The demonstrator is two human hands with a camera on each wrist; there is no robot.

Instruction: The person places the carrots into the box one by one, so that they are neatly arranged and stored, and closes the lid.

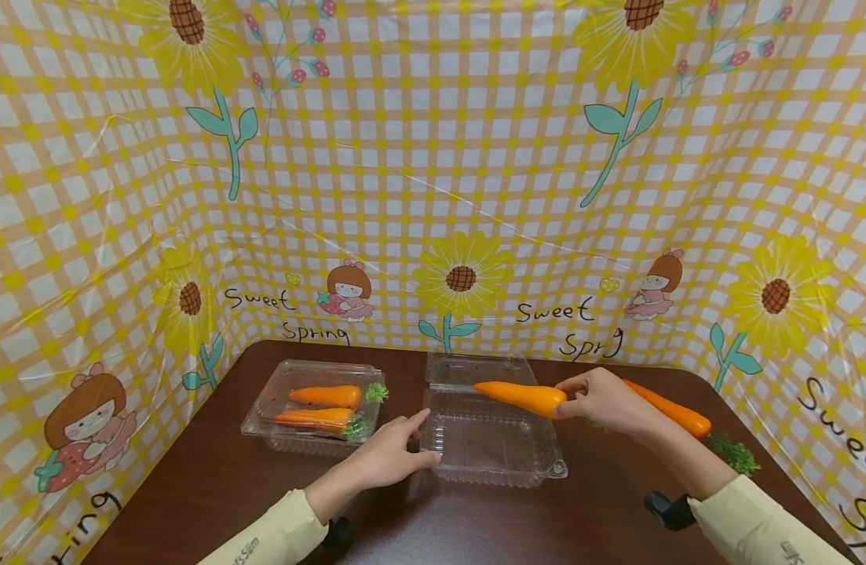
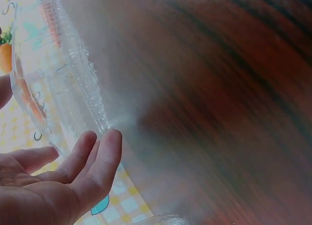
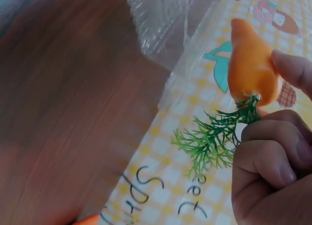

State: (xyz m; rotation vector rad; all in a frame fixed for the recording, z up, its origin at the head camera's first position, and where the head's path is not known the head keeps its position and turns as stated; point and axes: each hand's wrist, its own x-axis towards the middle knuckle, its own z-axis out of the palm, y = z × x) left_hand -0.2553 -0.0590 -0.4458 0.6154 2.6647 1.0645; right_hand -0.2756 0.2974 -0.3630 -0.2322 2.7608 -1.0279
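A carrot (image 1: 523,395) with a green leafy top (image 3: 214,137) hangs above the right part of an open clear plastic box (image 1: 489,447). My right hand (image 1: 605,404) pinches it near its thick end between thumb and fingers, the tip pointing left. The box stands on the table with its lid (image 1: 478,369) folded back toward the wall. At the box's left side is my left hand (image 1: 393,453), fingers apart, its fingertips at the box wall. The left wrist view shows the same hand (image 2: 73,176) beside the ribbed clear wall (image 2: 85,88).
To the left stands a closed clear box (image 1: 263,416) with two carrots (image 1: 325,396) inside. Another carrot (image 1: 669,408) with green leaves lies on the right of the brown table (image 1: 433,526), beyond my right forearm. A checked cloth (image 1: 433,180) surrounds the back and sides.
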